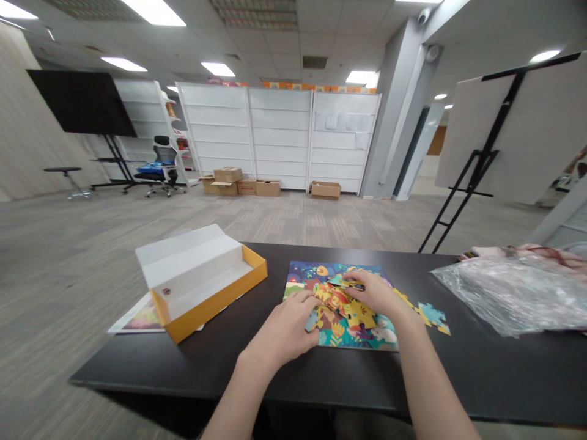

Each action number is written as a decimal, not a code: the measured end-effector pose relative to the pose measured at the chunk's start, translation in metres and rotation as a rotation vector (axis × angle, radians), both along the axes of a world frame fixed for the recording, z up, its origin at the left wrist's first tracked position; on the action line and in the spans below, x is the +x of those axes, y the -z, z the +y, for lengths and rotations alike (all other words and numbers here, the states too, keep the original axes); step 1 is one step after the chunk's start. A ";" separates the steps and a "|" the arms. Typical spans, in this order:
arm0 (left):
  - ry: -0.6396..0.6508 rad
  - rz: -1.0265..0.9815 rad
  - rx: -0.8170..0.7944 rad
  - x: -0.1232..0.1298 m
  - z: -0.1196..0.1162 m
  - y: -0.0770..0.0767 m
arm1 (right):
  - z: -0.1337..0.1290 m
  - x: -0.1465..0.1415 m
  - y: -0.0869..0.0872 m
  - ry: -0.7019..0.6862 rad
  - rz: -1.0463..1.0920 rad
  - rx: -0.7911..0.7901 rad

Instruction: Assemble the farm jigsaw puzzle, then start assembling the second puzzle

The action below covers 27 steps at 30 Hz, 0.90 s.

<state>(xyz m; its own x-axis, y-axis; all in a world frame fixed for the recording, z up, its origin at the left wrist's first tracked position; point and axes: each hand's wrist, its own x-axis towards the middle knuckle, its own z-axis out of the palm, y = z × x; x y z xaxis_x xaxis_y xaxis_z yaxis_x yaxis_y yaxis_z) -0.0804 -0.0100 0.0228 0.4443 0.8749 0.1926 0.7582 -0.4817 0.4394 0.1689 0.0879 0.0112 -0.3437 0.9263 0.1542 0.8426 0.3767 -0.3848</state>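
A heap of colourful jigsaw puzzle pieces (361, 313) lies on a bright picture board (339, 339), which rests on the black table. My left hand (287, 321) is at the left side of the heap, its fingers curved over the pieces and its thumb spread apart near the board's lower left. My right hand (376, 293) reaches onto the heap from the right, with thumb and fingers around a puzzle piece (351, 283); its fingertips partly hide the piece. A few joined or overlapping pieces (431, 315) lie on the table right of the board.
On the table's left stands an open yellow box (220, 302) with its white lid raised, over a printed sheet (137, 318). Crumpled clear plastic (509, 296) covers the right side. Beyond the black table (257, 373) are cardboard boxes (228, 175), an office chair (161, 165) and a black-framed stand (472, 171).
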 end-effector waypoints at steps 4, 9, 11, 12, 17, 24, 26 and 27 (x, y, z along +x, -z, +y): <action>0.003 -0.011 -0.020 -0.011 -0.003 0.003 | 0.003 0.017 0.003 0.041 -0.017 0.027; 0.000 -0.032 -0.004 -0.013 -0.004 0.003 | 0.001 0.041 0.006 0.193 -0.029 0.054; 0.018 -0.060 0.001 -0.012 -0.003 0.002 | 0.000 0.048 0.006 0.251 -0.038 0.051; 0.026 -0.072 0.003 -0.010 -0.003 0.002 | 0.000 0.051 0.006 0.277 -0.045 0.040; 0.028 -0.081 -0.004 -0.002 0.002 0.005 | -0.001 0.054 0.006 0.365 -0.060 -0.030; 0.002 -0.175 0.057 -0.013 0.012 0.007 | -0.002 0.054 0.005 0.309 -0.033 -0.042; -0.083 -0.186 0.066 -0.025 0.014 0.004 | -0.003 0.053 0.004 0.315 -0.030 -0.043; -0.132 -0.175 0.067 -0.032 0.014 0.002 | -0.003 0.052 0.003 0.315 -0.030 -0.043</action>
<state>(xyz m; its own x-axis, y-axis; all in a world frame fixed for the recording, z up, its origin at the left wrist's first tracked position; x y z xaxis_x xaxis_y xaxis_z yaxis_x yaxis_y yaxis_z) -0.1120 0.0036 0.0207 0.2816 0.9059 0.3162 0.7318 -0.4159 0.5399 0.2214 0.0849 0.0078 -0.0425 0.9933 0.1072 0.9264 0.0794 -0.3681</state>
